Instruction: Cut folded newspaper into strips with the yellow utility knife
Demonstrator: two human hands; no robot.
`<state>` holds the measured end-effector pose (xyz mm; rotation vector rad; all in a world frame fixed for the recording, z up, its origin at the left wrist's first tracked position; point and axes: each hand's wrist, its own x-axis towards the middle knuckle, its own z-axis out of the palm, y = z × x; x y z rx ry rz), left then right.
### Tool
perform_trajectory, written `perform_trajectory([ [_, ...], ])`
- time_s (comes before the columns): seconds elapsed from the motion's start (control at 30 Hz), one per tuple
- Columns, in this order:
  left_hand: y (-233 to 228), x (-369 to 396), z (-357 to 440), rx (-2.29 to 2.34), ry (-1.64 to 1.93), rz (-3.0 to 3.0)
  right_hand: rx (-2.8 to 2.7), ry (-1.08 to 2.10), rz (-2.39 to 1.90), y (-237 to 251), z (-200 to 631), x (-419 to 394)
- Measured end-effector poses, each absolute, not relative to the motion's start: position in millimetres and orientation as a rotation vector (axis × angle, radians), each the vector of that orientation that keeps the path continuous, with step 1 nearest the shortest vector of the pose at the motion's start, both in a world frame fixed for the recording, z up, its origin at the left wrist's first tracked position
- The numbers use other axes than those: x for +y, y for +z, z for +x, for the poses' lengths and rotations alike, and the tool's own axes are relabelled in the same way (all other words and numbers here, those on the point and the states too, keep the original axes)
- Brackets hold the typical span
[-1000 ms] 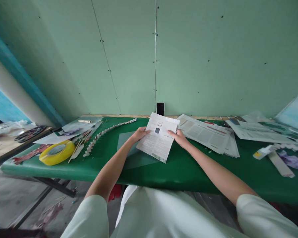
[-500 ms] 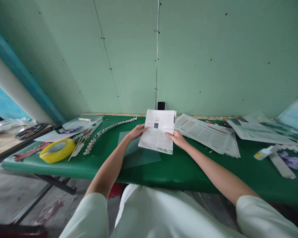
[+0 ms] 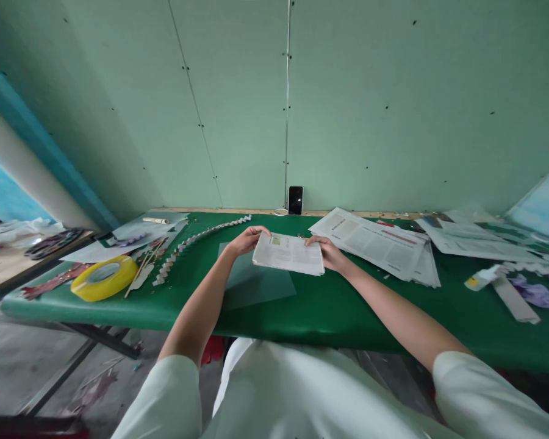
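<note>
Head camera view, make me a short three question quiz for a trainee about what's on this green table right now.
1. True or false: both hands grip the folded newspaper sheet.
2. Which lies nearest the left hand? A) yellow tape roll B) zigzag paper strip C) glue bottle
3. Fill in: the phone stands against the ____.

Key
1. True: the left hand holds its left edge, the right hand its right edge.
2. B.
3. Wall, at the back edge of the table.
</note>
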<state>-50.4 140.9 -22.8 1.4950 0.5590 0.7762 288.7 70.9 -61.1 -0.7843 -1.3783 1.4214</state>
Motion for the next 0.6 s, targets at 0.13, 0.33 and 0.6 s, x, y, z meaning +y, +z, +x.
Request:
perform_trajectory([
  [0.13, -20.0, 137.0, -48.8, 0.534, 0.744, 1.459, -1.350, 1.431, -0.744, -60.2, 291.4, 69.3],
  [0.33, -19.2, 136.2, -46.7, 0.538, 0.754, 1.430, -1.368, 1.414, -0.786, -60.5, 288.3, 69.1],
  [0.6, -22.4, 140.2, -38.1, 0.608, 0.981, 1.286, -1.280, 1.283, -0.796, -69.0, 285.9, 72.8],
])
